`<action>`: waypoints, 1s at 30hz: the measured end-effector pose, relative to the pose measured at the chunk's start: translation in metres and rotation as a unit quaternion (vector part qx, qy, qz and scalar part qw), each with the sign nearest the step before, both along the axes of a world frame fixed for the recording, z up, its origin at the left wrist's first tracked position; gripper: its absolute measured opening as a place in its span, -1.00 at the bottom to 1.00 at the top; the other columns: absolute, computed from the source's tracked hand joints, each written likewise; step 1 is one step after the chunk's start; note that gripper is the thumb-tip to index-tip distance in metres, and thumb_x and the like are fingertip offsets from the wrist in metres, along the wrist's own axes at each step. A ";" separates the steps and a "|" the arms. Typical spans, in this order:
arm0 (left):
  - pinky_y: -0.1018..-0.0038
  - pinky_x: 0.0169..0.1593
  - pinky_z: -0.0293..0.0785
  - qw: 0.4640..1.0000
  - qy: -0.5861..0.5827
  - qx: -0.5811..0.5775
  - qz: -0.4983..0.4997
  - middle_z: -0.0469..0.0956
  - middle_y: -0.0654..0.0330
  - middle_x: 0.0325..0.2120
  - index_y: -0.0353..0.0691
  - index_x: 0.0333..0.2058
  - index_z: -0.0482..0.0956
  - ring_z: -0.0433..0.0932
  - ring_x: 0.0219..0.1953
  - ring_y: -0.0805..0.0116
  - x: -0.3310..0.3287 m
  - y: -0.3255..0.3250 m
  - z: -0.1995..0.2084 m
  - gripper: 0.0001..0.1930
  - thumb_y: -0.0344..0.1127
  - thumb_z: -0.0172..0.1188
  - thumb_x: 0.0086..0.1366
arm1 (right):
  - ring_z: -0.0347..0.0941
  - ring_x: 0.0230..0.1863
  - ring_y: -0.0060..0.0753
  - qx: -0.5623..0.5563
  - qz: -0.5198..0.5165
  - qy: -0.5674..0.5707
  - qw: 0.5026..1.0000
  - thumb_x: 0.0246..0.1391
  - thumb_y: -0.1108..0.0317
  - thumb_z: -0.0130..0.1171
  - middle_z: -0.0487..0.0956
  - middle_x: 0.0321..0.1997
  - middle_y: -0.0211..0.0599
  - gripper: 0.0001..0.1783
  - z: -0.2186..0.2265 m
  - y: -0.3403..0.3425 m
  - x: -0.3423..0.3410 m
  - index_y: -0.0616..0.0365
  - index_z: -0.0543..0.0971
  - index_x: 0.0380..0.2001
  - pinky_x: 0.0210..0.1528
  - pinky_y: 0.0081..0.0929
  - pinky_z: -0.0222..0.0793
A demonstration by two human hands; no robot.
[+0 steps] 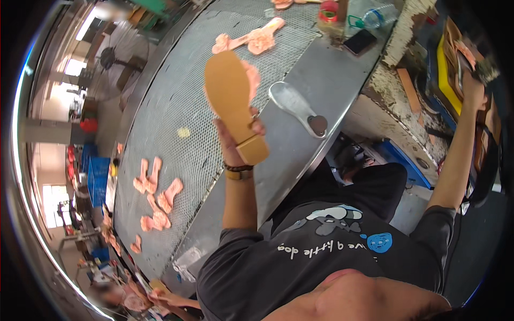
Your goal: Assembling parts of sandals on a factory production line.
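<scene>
My left hand (234, 140) is closed round a sandal (227, 85), lifted above the bench with its tan sole and low heel toward me. A bit of pink upper shows past the sole's edge. Far out to the right, my right hand (473, 95) is at a yellow-edged holder (443, 75). Its fingers are curled at a dark piece beside something pink, and what they grip is unclear. On the metal ledge between my arms lies a clear, shoe-shaped plate (292, 101) with a brown round patch at one end.
Pink flowered sandals (262, 40) lie on the mesh conveyor (187, 107), with several more pink ones (155, 214) at its near left. A phone (360, 41), a plastic bottle (379, 17) and a red-lidded jar (328, 12) stand at the back. Another person's hands (166, 299) are at lower left.
</scene>
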State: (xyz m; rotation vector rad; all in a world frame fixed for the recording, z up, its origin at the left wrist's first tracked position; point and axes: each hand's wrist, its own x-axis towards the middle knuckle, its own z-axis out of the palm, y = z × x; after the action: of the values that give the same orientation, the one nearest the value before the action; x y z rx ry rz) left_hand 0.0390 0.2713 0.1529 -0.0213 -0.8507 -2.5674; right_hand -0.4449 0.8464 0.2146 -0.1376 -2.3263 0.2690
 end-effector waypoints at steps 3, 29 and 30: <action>0.36 -0.18 0.50 0.997 0.061 0.050 -0.023 0.51 0.07 0.02 -0.23 0.24 0.37 0.49 -0.26 0.33 0.004 0.022 0.010 -0.27 0.35 -0.10 0.48 | 0.35 0.37 0.06 -0.012 -0.069 -0.132 0.989 0.13 -0.32 0.02 0.53 0.31 -0.03 -0.16 0.025 -0.062 0.037 0.14 0.55 0.23 0.45 -0.03 0.05; -0.05 0.27 0.44 0.934 -0.177 0.210 -0.230 0.37 0.00 0.31 -0.25 0.38 0.18 0.40 0.33 0.02 0.069 0.148 -0.033 -0.29 0.17 0.00 0.50 | 0.50 0.24 0.17 -0.822 0.380 -0.423 0.037 0.06 0.43 0.06 0.43 0.26 0.39 -0.51 -0.072 -0.336 0.381 0.45 0.47 0.08 0.26 -0.09 0.54; -0.07 0.26 0.45 0.936 -0.187 0.227 -0.195 0.43 -0.03 0.24 -0.26 0.36 0.20 0.41 0.31 -0.01 0.067 0.147 -0.020 -0.27 0.22 -0.03 0.50 | 0.51 0.24 0.09 -0.744 0.473 -0.425 0.205 0.07 0.45 0.07 0.45 0.27 0.31 -0.57 -0.074 -0.344 0.384 0.43 0.50 0.02 0.26 -0.14 0.53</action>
State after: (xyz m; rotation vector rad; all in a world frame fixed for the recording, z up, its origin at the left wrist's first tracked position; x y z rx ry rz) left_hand 0.1059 0.4184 0.1333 0.4980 -0.3733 -3.1475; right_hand -0.0612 0.5027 0.1402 0.3802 -1.2933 3.7276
